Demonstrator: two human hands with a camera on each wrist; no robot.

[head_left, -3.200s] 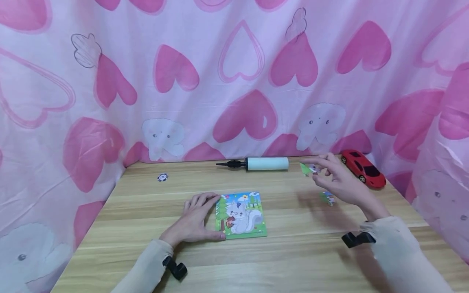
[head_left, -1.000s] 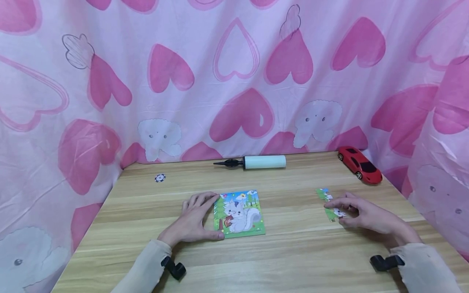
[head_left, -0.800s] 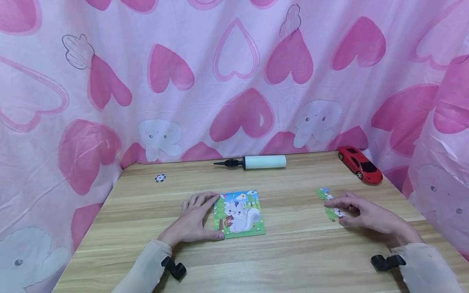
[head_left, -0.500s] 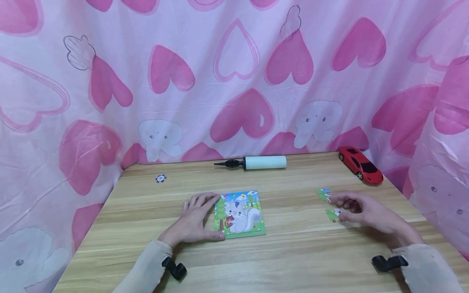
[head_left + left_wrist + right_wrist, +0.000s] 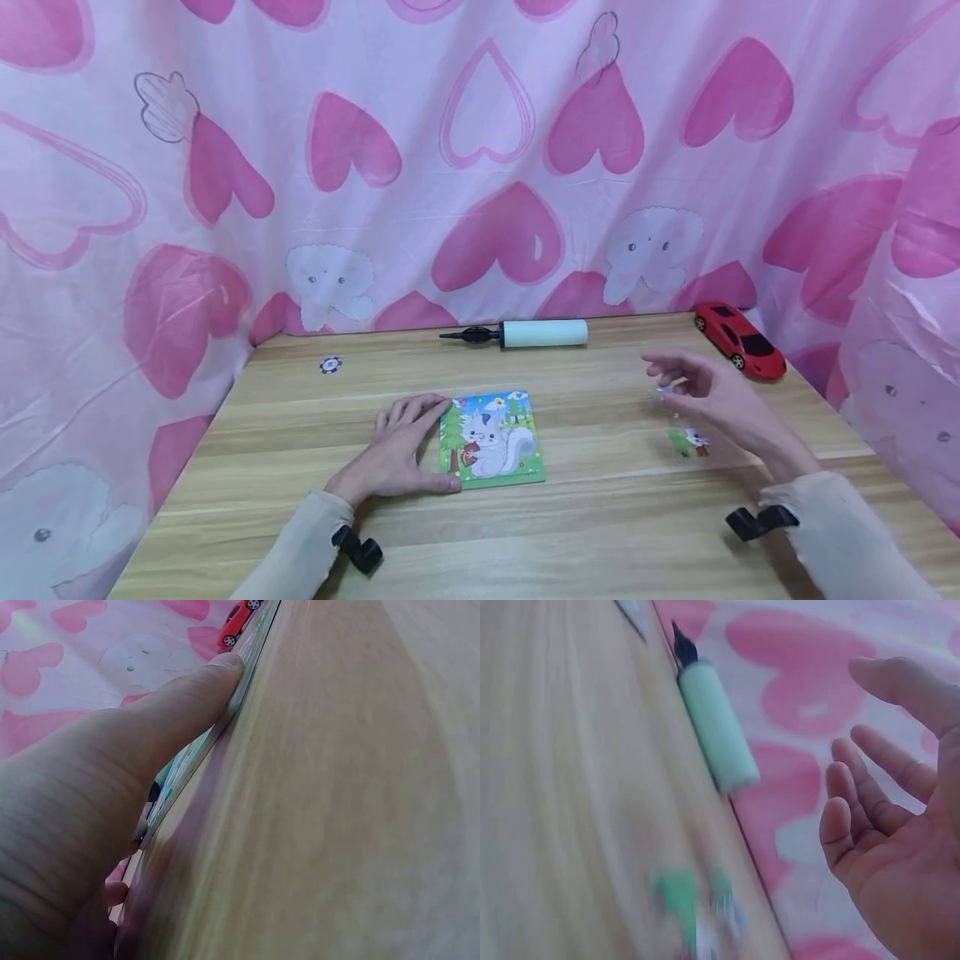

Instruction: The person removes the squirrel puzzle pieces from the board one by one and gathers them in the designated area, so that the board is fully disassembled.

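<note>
In the head view, a square jigsaw puzzle [image 5: 491, 442] with a white squirrel picture lies on the wooden table. My left hand [image 5: 397, 450] holds it by its left side, fingertips at the far corner and thumb at the near corner. The left wrist view shows the thumb [image 5: 184, 712] against the puzzle's edge. My right hand [image 5: 705, 396] is raised over the table, fingers loosely bent, with nothing in it. Beneath it lie small loose puzzle pieces: a green and white one [image 5: 686, 440] in plain sight, another [image 5: 660, 392] partly hidden behind the fingers.
A pale green hand pump [image 5: 543, 333] with a black nozzle lies along the table's back edge. At the back right stands a red toy car [image 5: 738, 340]. A poker chip [image 5: 330, 365] lies back left. A pink heart-patterned curtain [image 5: 495, 242] surrounds the table.
My right hand brought a puzzle piece from the back down beside the other loose one, let go, then rose away toward the back left. The left hand stays at the puzzle.
</note>
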